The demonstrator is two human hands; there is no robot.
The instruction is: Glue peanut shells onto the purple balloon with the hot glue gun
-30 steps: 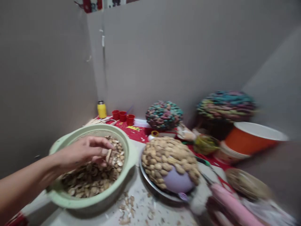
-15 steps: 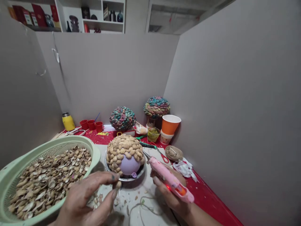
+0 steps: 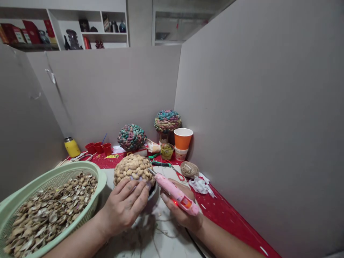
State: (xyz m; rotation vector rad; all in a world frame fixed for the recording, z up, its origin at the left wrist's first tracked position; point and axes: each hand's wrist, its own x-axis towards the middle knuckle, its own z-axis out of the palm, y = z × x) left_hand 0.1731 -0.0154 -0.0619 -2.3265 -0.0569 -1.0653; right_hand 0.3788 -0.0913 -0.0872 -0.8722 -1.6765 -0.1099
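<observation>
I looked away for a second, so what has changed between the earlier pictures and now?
The left hand moved from over the green colander to the front of the shell-covered ball; whether it let go of its shell piece is hidden. The pink glue gun shifted left, its nozzle now overlapping the ball's right side. It stays in the right hand; the colander still holds shells.

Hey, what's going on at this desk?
A person's right hand grips a pink glue gun, its nozzle close to a ball largely covered in peanut shells. The left hand lies against the ball's near side; whether it holds a shell is hidden. A green basket of loose shells stands at left.
</observation>
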